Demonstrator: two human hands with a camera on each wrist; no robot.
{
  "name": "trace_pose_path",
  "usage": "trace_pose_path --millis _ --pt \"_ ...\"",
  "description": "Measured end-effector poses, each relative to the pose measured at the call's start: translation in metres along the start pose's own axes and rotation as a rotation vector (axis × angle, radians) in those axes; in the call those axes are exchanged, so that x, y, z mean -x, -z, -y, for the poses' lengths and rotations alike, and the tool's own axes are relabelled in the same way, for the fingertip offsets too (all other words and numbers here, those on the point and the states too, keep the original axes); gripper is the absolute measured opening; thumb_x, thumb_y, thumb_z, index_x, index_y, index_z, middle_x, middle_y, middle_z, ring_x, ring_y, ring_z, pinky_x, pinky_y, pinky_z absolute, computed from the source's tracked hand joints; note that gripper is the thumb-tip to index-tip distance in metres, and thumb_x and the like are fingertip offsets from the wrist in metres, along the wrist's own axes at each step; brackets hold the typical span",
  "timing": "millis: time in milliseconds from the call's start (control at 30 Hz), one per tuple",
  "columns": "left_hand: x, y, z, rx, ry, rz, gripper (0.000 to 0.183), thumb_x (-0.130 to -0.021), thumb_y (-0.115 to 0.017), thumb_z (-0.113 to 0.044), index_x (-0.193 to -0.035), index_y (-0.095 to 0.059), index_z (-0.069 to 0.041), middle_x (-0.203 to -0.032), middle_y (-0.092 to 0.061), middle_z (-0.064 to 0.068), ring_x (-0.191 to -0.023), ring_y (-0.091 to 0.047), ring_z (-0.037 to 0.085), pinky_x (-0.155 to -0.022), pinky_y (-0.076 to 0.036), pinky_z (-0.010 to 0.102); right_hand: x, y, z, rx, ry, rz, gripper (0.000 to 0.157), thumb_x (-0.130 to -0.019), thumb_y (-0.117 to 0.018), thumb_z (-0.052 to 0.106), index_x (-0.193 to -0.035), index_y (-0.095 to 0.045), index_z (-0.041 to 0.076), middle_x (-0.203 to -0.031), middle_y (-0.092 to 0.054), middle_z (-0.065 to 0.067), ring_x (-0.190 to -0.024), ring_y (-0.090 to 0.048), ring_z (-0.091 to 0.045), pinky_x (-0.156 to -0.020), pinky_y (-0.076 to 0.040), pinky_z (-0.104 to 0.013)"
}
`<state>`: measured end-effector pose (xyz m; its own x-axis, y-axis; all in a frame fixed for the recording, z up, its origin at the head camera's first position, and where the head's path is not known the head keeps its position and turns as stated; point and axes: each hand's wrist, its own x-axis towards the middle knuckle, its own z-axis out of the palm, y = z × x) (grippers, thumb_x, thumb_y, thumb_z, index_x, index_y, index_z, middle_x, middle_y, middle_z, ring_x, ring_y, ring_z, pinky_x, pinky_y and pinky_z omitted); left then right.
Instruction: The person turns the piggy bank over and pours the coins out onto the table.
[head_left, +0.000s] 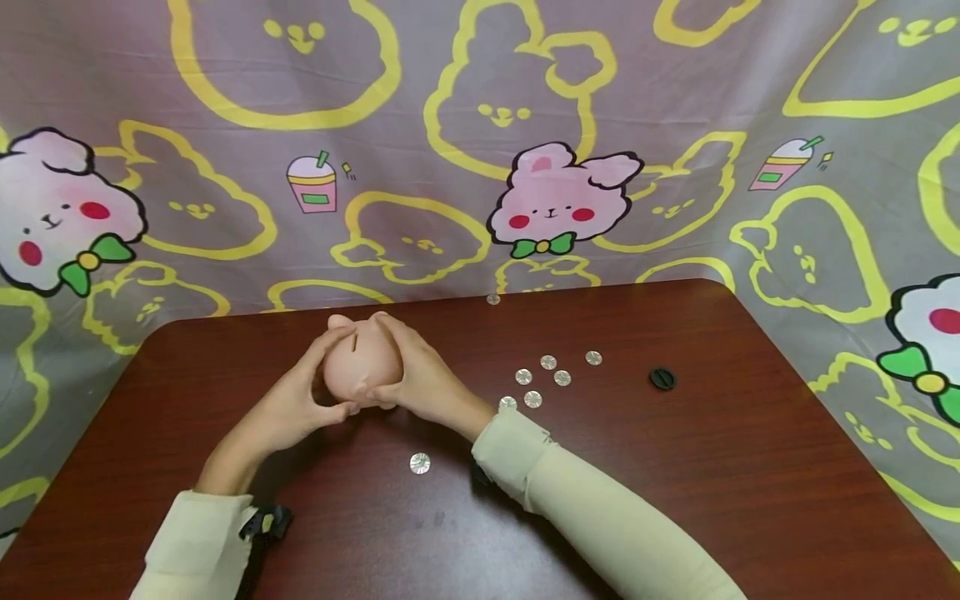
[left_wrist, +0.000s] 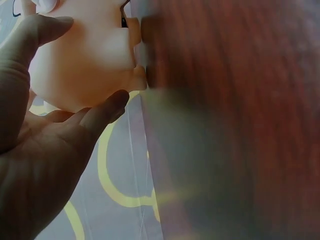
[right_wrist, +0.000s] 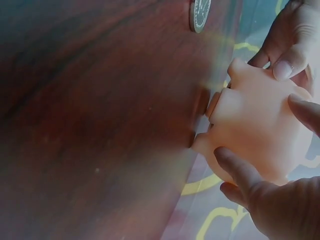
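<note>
A pink piggy bank (head_left: 360, 367) is held between both hands toward the back left of the table, its coin slot (head_left: 355, 343) facing up. My left hand (head_left: 296, 398) grips its left side, with thumb and fingers spread around the body. On the opposite side my right hand (head_left: 427, 375) holds it, fingers over the back and thumb at the front. In the left wrist view the bank's stubby feet (left_wrist: 139, 79) are right at the tabletop. A silver coin (head_left: 420, 463) lies in front of the bank.
Several silver coins (head_left: 532, 399) are scattered to the right of my right hand. One more coin (head_left: 492, 299) is at the table's back edge. A round black plug (head_left: 663, 379) sits farther right. Patterned cloth (head_left: 420, 167) hangs behind the brown table (head_left: 675, 483) and along its sides.
</note>
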<state>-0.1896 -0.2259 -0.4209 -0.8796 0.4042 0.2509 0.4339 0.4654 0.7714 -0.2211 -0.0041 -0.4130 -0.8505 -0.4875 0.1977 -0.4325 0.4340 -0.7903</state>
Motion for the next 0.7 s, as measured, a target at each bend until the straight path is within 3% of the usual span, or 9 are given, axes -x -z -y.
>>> trace_pose_path --millis 267,500,700 --pt "-0.002 0.003 -0.001 0.018 -0.008 0.026 0.103 -0.081 -0.080 0.012 -0.165 -0.027 -0.016 -0.163 -0.033 0.014 -0.126 -0.046 0.001 -0.092 -0.046 0.012 0.002 0.000 0.002 0.009 -0.012 -0.002 0.098 -0.086 -0.087 0.014 -0.165 -0.029 0.016 -0.170 -0.035 -0.005 -0.154 -0.038 -0.020 -0.124 -0.036 -0.040" --pt "0.000 0.002 -0.003 -0.089 0.004 0.020 0.102 -0.081 -0.084 0.004 -0.165 -0.029 -0.017 -0.165 -0.035 0.016 -0.144 -0.039 0.031 -0.107 -0.027 0.004 0.012 0.009 -0.006 0.012 0.019 -0.018 0.093 -0.089 -0.085 0.018 -0.165 -0.030 0.016 -0.168 -0.037 -0.007 -0.155 -0.036 -0.022 -0.126 -0.034 -0.044" --pt "0.005 0.002 -0.007 -0.131 0.028 0.009 0.105 -0.081 -0.087 -0.002 -0.166 -0.027 -0.018 -0.166 -0.033 0.015 -0.148 -0.035 0.034 -0.108 -0.022 0.002 0.030 0.032 -0.013 -0.006 -0.017 -0.039 0.091 -0.092 -0.082 0.017 -0.165 -0.029 0.017 -0.170 -0.034 -0.008 -0.156 -0.034 -0.024 -0.122 -0.040 -0.048"
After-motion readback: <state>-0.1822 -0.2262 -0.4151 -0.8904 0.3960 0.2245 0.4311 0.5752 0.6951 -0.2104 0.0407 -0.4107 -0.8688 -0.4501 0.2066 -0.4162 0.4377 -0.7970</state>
